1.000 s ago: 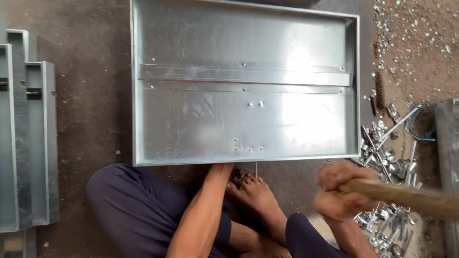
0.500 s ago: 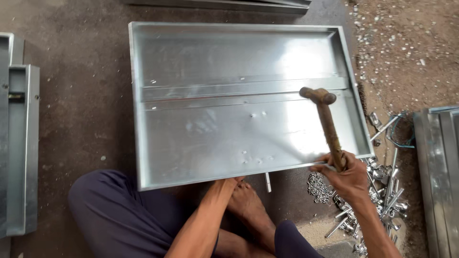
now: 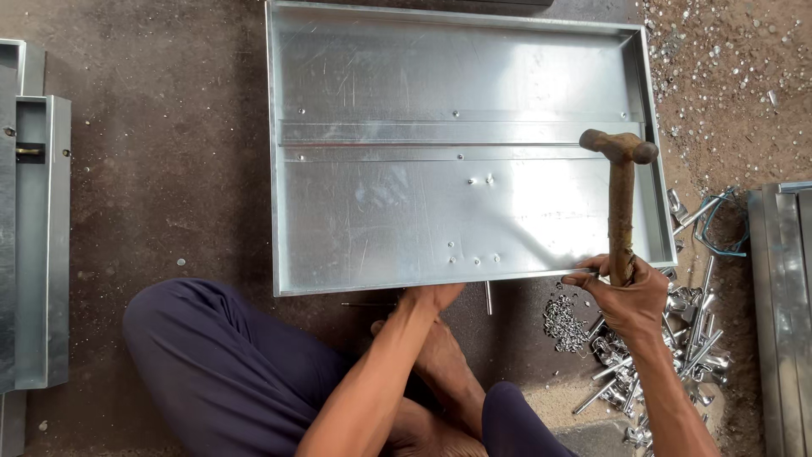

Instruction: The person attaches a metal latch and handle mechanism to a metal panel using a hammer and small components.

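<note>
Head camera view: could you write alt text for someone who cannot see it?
Seen from above, a seated person's right hand holds a rusty hammer over a shallow galvanized metal tray on the ground, while the left hand touches the tray's near edge. Loose metal fittings lie beside the right hand.

The left hand's [image 3: 431, 296] fingers hide under the tray's [image 3: 381, 286] rim.
</note>
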